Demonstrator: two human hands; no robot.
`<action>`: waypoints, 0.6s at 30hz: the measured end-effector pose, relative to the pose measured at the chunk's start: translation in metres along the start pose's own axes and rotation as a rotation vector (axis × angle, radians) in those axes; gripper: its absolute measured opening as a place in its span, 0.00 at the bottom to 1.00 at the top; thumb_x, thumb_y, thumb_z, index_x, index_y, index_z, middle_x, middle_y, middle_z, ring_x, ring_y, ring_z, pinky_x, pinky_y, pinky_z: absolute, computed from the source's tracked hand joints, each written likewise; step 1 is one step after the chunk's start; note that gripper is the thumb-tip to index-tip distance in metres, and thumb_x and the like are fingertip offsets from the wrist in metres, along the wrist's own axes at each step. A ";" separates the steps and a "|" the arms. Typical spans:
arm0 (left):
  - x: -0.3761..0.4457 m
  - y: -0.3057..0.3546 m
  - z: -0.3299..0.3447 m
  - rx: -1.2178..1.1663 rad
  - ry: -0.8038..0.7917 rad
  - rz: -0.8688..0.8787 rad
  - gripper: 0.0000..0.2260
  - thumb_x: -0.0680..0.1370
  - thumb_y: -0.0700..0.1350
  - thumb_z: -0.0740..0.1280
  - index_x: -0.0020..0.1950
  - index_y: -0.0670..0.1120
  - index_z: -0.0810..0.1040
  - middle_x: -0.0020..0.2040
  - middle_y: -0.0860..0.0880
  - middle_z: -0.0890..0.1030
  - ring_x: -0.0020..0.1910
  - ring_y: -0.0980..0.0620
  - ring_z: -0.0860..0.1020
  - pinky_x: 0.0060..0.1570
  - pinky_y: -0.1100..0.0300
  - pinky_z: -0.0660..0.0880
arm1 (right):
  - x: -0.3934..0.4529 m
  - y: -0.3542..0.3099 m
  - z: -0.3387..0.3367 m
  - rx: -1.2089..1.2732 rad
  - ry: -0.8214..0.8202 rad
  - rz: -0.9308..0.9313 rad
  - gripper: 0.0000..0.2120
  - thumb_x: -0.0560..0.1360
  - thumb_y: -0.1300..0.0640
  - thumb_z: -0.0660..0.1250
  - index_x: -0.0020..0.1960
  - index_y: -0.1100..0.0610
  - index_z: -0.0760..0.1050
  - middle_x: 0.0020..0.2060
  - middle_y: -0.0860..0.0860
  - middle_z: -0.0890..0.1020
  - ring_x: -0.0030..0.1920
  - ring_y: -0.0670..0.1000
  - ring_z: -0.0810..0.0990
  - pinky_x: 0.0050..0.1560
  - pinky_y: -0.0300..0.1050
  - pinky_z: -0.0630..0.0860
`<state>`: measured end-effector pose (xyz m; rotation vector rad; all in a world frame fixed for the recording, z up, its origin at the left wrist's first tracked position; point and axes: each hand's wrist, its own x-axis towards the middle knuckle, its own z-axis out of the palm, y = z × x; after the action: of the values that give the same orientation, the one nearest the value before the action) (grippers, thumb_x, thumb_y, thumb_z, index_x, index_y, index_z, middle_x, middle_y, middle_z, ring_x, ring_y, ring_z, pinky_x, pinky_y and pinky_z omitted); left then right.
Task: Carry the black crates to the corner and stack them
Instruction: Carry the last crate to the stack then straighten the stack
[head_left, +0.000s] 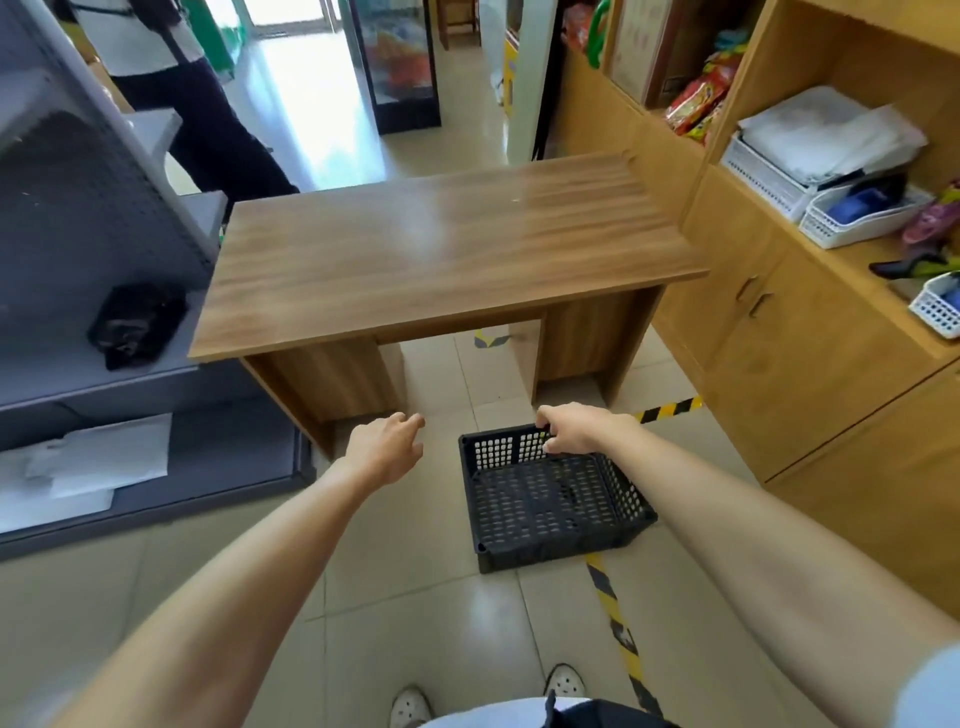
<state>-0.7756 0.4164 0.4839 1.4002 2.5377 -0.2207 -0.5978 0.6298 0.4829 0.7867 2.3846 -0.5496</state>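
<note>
One black perforated crate (550, 506) rests on the tiled floor in front of the wooden desk, tipped a little with its open top facing me. My right hand (569, 428) grips the crate's far rim, fingers curled over the edge. My left hand (387, 441) hovers to the left of the crate, apart from it, fingers loosely spread and holding nothing. No other black crate is in view.
A wooden desk (447, 249) stands just beyond the crate. Grey metal shelving (104, 322) is on the left, light wooden cabinets (810, 332) on the right. Yellow-black tape (615, 623) runs along the floor. Another person (197, 98) stands at the far left.
</note>
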 end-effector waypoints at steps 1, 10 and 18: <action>0.006 -0.009 0.000 0.003 -0.009 0.011 0.19 0.82 0.51 0.56 0.73 0.51 0.66 0.64 0.48 0.76 0.58 0.46 0.78 0.45 0.55 0.74 | 0.006 -0.005 -0.002 0.011 -0.002 0.006 0.21 0.77 0.49 0.66 0.68 0.48 0.66 0.63 0.52 0.76 0.59 0.54 0.76 0.58 0.55 0.76; 0.089 -0.124 -0.022 0.057 -0.065 0.184 0.19 0.81 0.52 0.57 0.72 0.53 0.67 0.64 0.49 0.75 0.61 0.45 0.77 0.51 0.53 0.76 | 0.068 -0.072 -0.022 0.159 0.062 0.148 0.19 0.77 0.51 0.66 0.67 0.48 0.67 0.65 0.52 0.75 0.61 0.54 0.76 0.60 0.53 0.76; 0.147 -0.208 -0.008 0.090 -0.194 0.361 0.20 0.80 0.52 0.58 0.72 0.55 0.67 0.65 0.50 0.75 0.63 0.46 0.76 0.54 0.50 0.78 | 0.104 -0.153 -0.013 0.280 0.040 0.179 0.19 0.78 0.51 0.65 0.68 0.51 0.68 0.66 0.54 0.75 0.63 0.56 0.75 0.62 0.54 0.74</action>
<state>-1.0290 0.4272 0.4549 1.7464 2.1007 -0.3867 -0.7696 0.5655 0.4591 1.1298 2.2706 -0.8088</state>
